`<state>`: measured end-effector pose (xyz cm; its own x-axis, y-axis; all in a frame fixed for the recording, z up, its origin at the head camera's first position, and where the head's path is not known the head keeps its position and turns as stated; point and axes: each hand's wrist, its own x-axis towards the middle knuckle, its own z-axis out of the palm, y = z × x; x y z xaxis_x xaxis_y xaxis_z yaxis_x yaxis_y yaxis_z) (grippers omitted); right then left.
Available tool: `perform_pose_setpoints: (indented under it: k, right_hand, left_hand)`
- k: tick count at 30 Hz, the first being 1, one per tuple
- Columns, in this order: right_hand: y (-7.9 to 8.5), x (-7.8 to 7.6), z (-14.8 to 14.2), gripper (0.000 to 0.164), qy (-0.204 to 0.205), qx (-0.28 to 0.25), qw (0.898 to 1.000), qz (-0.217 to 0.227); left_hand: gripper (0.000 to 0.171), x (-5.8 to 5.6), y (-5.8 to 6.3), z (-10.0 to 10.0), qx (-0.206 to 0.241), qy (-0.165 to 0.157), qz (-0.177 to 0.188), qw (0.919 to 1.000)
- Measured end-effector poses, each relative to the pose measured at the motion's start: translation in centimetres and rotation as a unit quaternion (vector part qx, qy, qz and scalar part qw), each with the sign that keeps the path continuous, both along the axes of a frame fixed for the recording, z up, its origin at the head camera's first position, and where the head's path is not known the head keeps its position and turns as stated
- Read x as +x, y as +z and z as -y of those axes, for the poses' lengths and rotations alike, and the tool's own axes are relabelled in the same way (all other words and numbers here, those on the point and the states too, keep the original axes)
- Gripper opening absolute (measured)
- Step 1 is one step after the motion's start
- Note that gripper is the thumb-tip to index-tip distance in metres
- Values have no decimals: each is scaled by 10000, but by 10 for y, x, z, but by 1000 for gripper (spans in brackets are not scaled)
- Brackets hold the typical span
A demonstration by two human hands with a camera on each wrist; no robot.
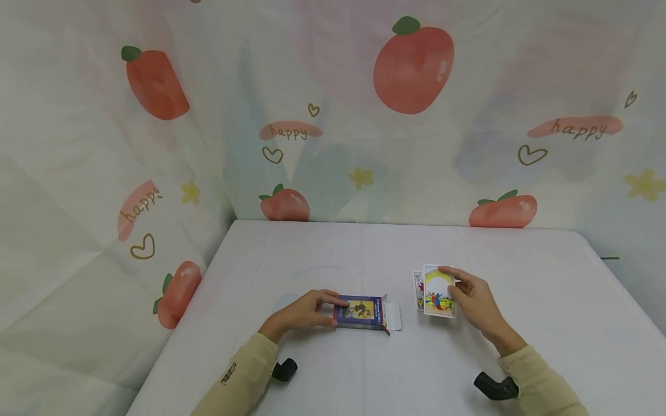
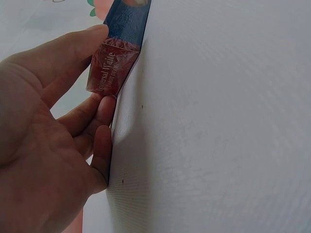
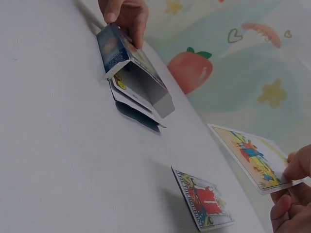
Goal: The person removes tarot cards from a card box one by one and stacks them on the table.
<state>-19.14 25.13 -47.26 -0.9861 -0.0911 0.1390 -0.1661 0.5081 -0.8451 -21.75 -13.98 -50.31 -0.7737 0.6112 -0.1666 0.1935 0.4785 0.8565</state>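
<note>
So the setup's a white-covered table point(image 1: 322, 375) with a fruit-print "happy" backdrop point(image 1: 338, 69) behind it. The left hand point(image 1: 304, 312) has thumb and fingers clamped on the 9 o'clock end of a Universal Waite tarot box point(image 1: 359, 312). The right hand point(image 1: 476, 300) pinches a tarot card point(image 1: 436, 297) (looks like the Ten of Cups) around its 2–3 o'clock edge, lifted off the table, between 2 and 3 o'clock from the box. Can't tell if it's one or a thin few. Another face-up card point(image 1: 418, 289) peeks out at its 9 o'clock, lying on the table. The box's end flap point(image 1: 393, 317) hangs open toward 3 o'clock.

Handling guess: cards light, springy, a bit slick, so pinch by the edges. The box is thin cardboard, easily crushed; hold the closed end.
</note>
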Motion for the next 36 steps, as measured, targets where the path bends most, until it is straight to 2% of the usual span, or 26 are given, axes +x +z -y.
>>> perform_pose_setpoints:
  k: [9, 16, 27, 36]
  right_hand:
    - [-3, -14, -7, 43, -58, 207, 9997, 122]
    - [-11, -25, -8, 44, -16, 137, 9992, 366]
    - [-27, -34, -9, 47, -47, -12, 9943, 1067]
    - [-32, -37, -10, 47, 12, 13, 9952, 982]
  left_hand:
    - [45, -1, -2, 0, 19, 30, 41, 10000]
    - [45, -2, -3, 1, 52, 4, 5, 10000]
    - [46, 0, -2, 1, -20, 12, 19, 10000]
    - [46, -1, 1, 0, -51, -2, 6, 10000]
